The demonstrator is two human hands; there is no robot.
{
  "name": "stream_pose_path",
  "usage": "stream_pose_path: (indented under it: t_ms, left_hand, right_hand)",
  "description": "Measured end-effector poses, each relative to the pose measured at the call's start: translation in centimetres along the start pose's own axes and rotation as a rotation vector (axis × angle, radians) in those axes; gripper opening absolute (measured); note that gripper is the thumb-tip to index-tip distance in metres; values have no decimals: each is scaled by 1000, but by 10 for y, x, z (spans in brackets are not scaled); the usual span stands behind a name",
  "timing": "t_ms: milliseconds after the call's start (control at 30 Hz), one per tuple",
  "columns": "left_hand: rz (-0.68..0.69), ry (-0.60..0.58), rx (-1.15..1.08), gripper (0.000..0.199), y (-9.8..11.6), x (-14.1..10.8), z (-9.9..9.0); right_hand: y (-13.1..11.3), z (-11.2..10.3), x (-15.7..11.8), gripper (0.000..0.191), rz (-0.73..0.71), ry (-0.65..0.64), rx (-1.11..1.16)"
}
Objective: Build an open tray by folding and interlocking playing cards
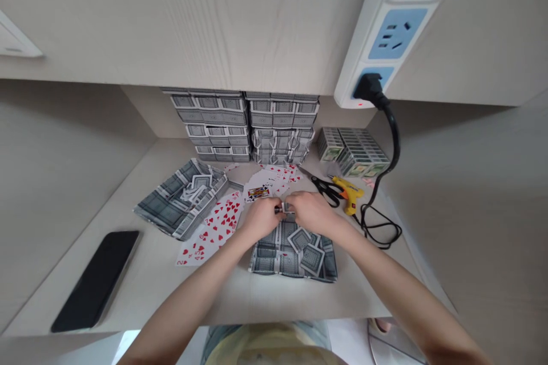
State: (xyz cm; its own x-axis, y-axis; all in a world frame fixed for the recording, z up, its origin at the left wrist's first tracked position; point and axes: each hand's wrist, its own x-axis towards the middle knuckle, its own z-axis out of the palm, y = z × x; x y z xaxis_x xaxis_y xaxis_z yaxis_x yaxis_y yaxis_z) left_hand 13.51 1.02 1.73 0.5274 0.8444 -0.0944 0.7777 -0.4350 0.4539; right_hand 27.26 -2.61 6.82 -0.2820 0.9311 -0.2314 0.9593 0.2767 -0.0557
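My left hand [262, 218] and my right hand [311, 211] meet over the far edge of a tray made of grey-backed playing cards [265, 259]. Both are closed, fingertips pinching a small folded playing card [286, 209] between them. Fingers hide most of that card, and I cannot tell whether it touches the tray wall. Inside the tray lie a few loose cut cards [312, 258], backs up. Just beyond my hands, face cards and red number cards [258, 193] are spread on the desk. More heart cards [218, 228] lie fanned to the left of my left hand.
At left stands another card tray [165, 205] holding card pieces, with a black phone [96, 279] nearer me. Stacked card boxes [218, 117] line the back. To the right are scissors [327, 188], a yellow glue gun [351, 194], its cord, packed decks [363, 154] and a power strip [387, 40].
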Motion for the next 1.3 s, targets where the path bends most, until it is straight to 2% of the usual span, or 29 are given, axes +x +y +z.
stream_pose_path:
  t_ms: [200,333,567,667,933,1300]
  left_hand:
    - [29,16,-26,12,0,0,-1]
    - [0,5,-38,14,1,0,-1]
    - [36,16,-37,15,-2,-1,0]
    - [9,-4,-37,16,0,-3,-2]
    - [10,32,-54,18,0,-6,0]
    - [10,67,-173,15,-5,-3,4]
  right_hand:
    - [-1,-2,4,23,-1,-6,-44]
    - [1,0,6,22,9,-47,-77]
    - [11,-2,5,21,-122,-20,-74]
    - [14,-4,7,20,-176,-45,-51]
    - [15,-15,11,20,-224,-100,-28]
    - [12,-9,6,21,-182,-70,-58]
